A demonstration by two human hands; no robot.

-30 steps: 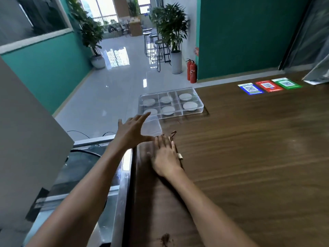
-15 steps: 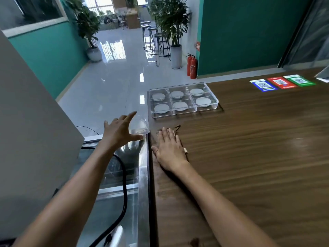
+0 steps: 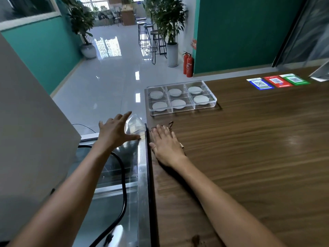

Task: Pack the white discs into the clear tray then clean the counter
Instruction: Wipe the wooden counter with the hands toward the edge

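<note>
The clear tray (image 3: 183,111) sits at the counter's far left corner, and each of its six compartments holds one white disc (image 3: 159,105). My right hand (image 3: 165,145) lies flat, palm down, on the wooden counter (image 3: 249,148) right at its left edge. Small brown scraps (image 3: 170,124) lie by its fingertips, and a tan bit peeks out from under it. My left hand (image 3: 114,132) hovers just off the counter edge and holds a clear plastic piece (image 3: 135,124) between thumb and fingers, level with the counter top.
Three coloured QR stickers (image 3: 277,82) lie at the far right of the counter. A dark stain (image 3: 196,238) marks the near edge. Left of the counter is a glass-topped case (image 3: 114,202) with a black cable (image 3: 122,175), then a grey panel (image 3: 26,122).
My right hand has slid left across the counter to its edge. My left hand with the clear plastic piece has stayed beside that edge. The view has swung left.
</note>
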